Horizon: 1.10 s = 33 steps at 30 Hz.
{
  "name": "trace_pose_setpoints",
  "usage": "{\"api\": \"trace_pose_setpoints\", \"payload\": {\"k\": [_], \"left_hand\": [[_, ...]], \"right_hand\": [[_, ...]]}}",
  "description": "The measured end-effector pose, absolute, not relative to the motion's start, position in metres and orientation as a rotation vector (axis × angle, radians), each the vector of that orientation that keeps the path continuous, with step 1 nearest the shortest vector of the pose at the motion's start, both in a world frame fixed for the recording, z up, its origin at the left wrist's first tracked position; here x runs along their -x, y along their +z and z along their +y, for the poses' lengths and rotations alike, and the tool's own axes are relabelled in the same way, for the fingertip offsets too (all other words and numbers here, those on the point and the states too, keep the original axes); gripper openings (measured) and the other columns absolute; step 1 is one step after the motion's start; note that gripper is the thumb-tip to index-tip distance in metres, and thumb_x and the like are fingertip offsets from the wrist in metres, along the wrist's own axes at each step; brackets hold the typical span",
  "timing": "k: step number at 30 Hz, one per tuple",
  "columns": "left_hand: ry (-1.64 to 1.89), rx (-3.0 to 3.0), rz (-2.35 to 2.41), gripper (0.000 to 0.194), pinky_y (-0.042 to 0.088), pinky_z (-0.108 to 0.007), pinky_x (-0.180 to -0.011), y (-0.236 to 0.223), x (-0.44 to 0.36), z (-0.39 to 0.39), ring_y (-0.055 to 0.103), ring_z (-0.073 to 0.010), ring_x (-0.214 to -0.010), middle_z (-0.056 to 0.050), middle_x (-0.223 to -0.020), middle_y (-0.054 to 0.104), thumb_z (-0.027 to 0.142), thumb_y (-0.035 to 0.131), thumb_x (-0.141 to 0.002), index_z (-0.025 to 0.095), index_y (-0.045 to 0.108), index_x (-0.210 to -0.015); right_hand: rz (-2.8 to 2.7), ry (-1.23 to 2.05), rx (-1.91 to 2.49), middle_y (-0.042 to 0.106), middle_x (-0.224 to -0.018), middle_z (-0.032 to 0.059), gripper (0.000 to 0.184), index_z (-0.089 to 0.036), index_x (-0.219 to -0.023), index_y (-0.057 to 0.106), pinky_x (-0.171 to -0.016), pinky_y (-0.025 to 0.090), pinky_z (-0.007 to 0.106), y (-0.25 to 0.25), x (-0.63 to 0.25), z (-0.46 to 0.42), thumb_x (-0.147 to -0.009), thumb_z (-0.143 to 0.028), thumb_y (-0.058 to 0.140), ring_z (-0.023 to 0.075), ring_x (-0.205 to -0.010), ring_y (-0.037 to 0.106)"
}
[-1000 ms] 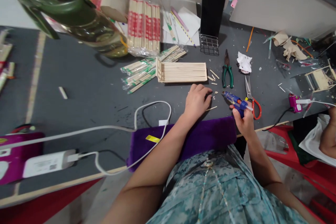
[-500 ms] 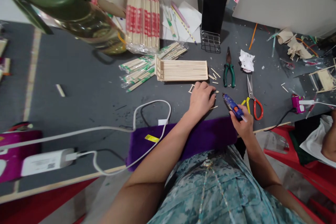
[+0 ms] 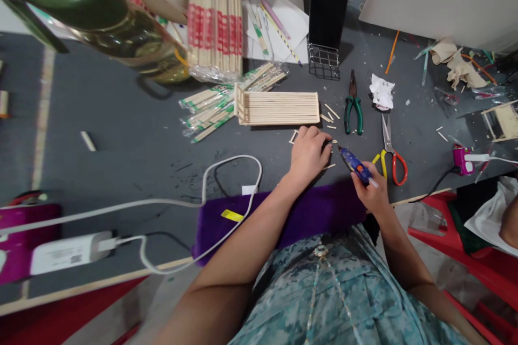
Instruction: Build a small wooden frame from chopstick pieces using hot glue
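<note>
My right hand (image 3: 372,186) is wrapped round a blue hot glue gun (image 3: 355,164), its nozzle pointing up and left toward my left fingertips. My left hand (image 3: 309,151) rests low over the table with fingers curled and pressed down; what they pinch is mostly hidden. A small frame of short sticks (image 3: 293,137) peeks out at the left of that hand, and a tiny pale piece (image 3: 334,142) lies by its fingertips. Just beyond is a tray-like structure of thin wooden sticks (image 3: 279,108), with a raised railing at its left end. Several cut stick bits (image 3: 329,116) lie beside it.
Green-handled pliers (image 3: 353,110), scissors (image 3: 389,151) and crumpled tissue (image 3: 381,91) lie to the right. Packaged chopsticks (image 3: 216,29), a large bottle (image 3: 133,38) and a phone on a wire stand (image 3: 324,62) stand behind. A white cable (image 3: 162,202) crosses a purple cloth (image 3: 324,207).
The glue gun in my right hand has moved slightly left, its nozzle closer to my left fingertips. My left hand stays nearly in place. The view has shifted a little.
</note>
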State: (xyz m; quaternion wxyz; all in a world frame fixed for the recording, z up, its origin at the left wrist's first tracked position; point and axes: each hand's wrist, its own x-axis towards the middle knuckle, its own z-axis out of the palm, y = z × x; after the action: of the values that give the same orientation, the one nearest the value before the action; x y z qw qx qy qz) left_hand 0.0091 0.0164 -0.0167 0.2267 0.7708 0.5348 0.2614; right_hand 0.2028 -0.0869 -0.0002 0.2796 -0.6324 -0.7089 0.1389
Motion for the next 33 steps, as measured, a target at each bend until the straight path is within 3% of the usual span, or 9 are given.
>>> {"api": "trace_pose_setpoints", "payload": {"k": [26,33], "left_hand": [[0.752,-2.117,1.532,0.015,0.045,-0.042,-0.08,-0.017,-0.012,0.014,0.052,-0.0282,-0.091,-0.008,-0.088,0.063,0.029,0.056,-0.094,0.022,0.068,-0.088],[0.749,-2.119,1.519,0.016,0.045,-0.04,-0.082,-0.014,-0.012,0.014,0.052,-0.0277,-0.093,-0.008,-0.091,0.064,0.03,0.056,-0.095,0.021,0.068,-0.092]], "right_hand": [[-1.888,0.4,1.732,0.074,-0.101,0.01,0.024,-0.021,-0.111,0.061,-0.081,0.058,0.033,0.001,-0.202,-0.078,-0.097,-0.038,0.054,0.0227,-0.093,0.073],[-1.909,0.382,1.697,0.074,-0.098,0.0086,0.021,-0.02,-0.111,0.061,-0.076,0.057,0.03,0.004,-0.2,-0.075,-0.096,-0.035,0.055,0.0218,-0.088,0.073]]}}
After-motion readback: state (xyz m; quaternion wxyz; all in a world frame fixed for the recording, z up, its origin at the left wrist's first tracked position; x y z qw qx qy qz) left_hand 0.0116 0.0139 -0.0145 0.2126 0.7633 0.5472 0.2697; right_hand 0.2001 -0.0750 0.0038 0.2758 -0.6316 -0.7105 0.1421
